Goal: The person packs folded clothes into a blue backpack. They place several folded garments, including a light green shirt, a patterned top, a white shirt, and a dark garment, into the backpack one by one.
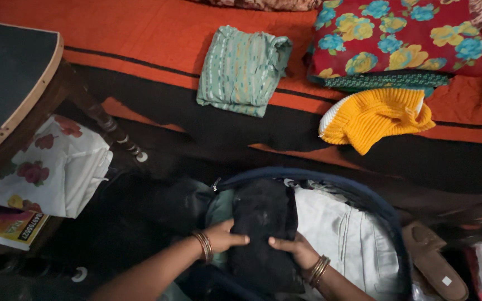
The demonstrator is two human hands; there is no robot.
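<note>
The black folded garment (pixel 264 223) sits low in the centre of the frame, inside an open blue bag (pixel 386 214), on top of a pale grey cloth (pixel 347 234). I see my left hand (pixel 224 237) and right hand (pixel 294 249) pressing it from either side, fingers flat and spread on the fabric. Above, on the orange bed (pixel 140 39), lie a folded green garment (pixel 244 69), a yellow knit (pixel 377 117) and a floral pile (pixel 400 36). A dark table (pixel 6 78) fills the upper left.
</note>
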